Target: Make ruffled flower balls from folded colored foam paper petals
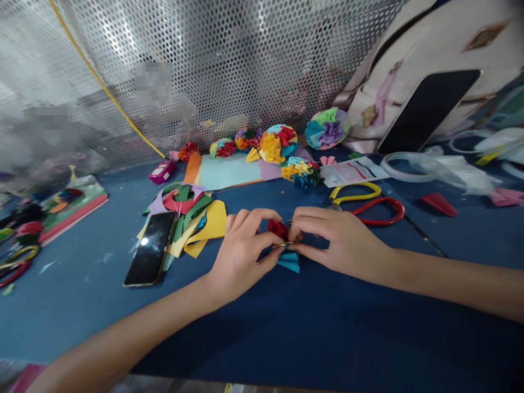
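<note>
**A:** Look down at your own hands. Your bare left hand (241,254) and right hand (339,243) are both closed, fingers curled inward, pinching from either side a small bundle of folded red and teal paper (284,245). It sits between them, just above the dark blue work table (82,322), with a thin gold-coloured strip showing across it. Whether that strip is wire or something else, I cannot tell.

**B:** How far along are you, going by what's in front of you?

**A:** Six ruffled multicoloured paper rosettes already look full. Five stand in a row at the back, and one sits beside the pale blue paper sheet (229,170). Your bundle is smaller and less full than any of them.

**B:** What's left lying around you?

**A:** One heap of cut coloured paper scraps (196,224) lies left of your hands, partly under a black smartphone (149,248). Beyond your right hand are a yellow handle loop (355,191) and a red handle loop (379,210); you can't tell from here whether they are one pair of scissors or two. Behind you have one small pink box (161,172) and one printed paper leaflet (352,172).
</note>
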`<state>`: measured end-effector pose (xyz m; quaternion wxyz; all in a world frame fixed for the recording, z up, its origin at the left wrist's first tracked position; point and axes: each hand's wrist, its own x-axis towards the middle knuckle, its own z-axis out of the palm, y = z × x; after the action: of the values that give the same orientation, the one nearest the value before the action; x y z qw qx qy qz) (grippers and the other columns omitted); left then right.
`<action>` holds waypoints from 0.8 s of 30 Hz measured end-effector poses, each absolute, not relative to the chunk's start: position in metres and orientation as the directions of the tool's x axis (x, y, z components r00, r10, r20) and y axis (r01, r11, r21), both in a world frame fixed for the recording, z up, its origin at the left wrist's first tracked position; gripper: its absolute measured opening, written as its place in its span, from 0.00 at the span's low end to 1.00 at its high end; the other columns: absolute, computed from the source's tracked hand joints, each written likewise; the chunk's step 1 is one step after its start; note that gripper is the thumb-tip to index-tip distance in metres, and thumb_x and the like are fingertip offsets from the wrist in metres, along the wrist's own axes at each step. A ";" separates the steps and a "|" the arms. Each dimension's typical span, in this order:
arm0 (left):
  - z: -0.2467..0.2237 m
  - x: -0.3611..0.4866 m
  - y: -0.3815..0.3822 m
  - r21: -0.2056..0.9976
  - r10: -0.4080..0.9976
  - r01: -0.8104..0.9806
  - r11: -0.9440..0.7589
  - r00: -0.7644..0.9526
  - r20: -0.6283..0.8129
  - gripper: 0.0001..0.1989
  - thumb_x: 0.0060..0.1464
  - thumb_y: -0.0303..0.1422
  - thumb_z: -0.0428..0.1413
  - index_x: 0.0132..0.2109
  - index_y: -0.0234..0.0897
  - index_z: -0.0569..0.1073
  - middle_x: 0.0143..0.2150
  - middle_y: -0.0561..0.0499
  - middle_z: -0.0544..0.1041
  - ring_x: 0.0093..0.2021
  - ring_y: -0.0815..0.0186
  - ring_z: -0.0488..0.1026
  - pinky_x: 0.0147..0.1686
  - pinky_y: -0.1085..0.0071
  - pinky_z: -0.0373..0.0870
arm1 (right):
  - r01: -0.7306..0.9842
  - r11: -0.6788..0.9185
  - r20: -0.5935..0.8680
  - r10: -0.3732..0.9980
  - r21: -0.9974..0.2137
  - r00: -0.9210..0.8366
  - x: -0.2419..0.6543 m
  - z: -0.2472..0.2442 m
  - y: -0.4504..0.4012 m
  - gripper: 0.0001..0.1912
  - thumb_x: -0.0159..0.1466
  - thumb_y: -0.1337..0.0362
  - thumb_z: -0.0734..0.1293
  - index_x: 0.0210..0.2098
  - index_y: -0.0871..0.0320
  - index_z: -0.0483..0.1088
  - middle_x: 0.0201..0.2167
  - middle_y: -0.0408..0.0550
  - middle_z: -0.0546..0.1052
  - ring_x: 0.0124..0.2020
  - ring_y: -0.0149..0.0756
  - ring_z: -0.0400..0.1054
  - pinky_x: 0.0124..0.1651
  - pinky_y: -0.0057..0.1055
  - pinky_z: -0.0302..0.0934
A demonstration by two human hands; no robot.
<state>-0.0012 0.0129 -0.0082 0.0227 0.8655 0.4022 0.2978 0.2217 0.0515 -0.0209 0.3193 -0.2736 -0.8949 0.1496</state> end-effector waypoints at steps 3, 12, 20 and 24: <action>-0.010 -0.002 0.014 0.294 0.709 0.678 -0.674 0.481 0.516 0.04 0.64 0.28 0.61 0.39 0.40 0.79 0.51 0.48 0.77 0.41 0.62 0.67 0.42 0.62 0.59 | 0.381 0.787 0.489 0.606 -0.485 -0.627 0.222 -0.022 0.051 0.08 0.65 0.71 0.69 0.31 0.55 0.69 0.30 0.41 0.71 0.31 0.31 0.68 0.32 0.27 0.57; -0.010 -0.004 0.013 0.330 0.717 0.661 -0.674 0.479 0.506 0.06 0.63 0.30 0.62 0.35 0.39 0.77 0.52 0.48 0.75 0.40 0.63 0.66 0.43 0.61 0.59 | 0.280 0.749 0.490 0.621 -0.601 -0.611 0.220 -0.032 0.046 0.10 0.67 0.72 0.68 0.30 0.56 0.65 0.29 0.40 0.66 0.29 0.28 0.62 0.32 0.26 0.56; -0.007 -0.004 0.017 0.163 0.628 0.676 -0.719 0.532 0.568 0.06 0.64 0.27 0.58 0.36 0.39 0.76 0.51 0.48 0.80 0.42 0.61 0.70 0.43 0.61 0.59 | 0.234 0.672 0.444 0.671 -0.703 -0.593 0.218 -0.033 0.047 0.09 0.66 0.71 0.68 0.30 0.56 0.66 0.29 0.40 0.66 0.27 0.29 0.61 0.31 0.28 0.56; -0.003 -0.004 0.017 0.046 0.568 0.673 -0.738 0.584 0.580 0.09 0.64 0.24 0.57 0.35 0.39 0.76 0.49 0.51 0.83 0.43 0.62 0.71 0.42 0.60 0.58 | 0.225 0.636 0.403 0.683 -0.738 -0.610 0.218 -0.033 0.048 0.09 0.66 0.71 0.67 0.30 0.55 0.66 0.29 0.40 0.66 0.28 0.29 0.62 0.32 0.28 0.57</action>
<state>-0.0041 0.0170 -0.0026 -0.0898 0.8854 0.3503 0.2922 0.2181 0.0476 -0.0334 0.3482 -0.2718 -0.8348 0.3286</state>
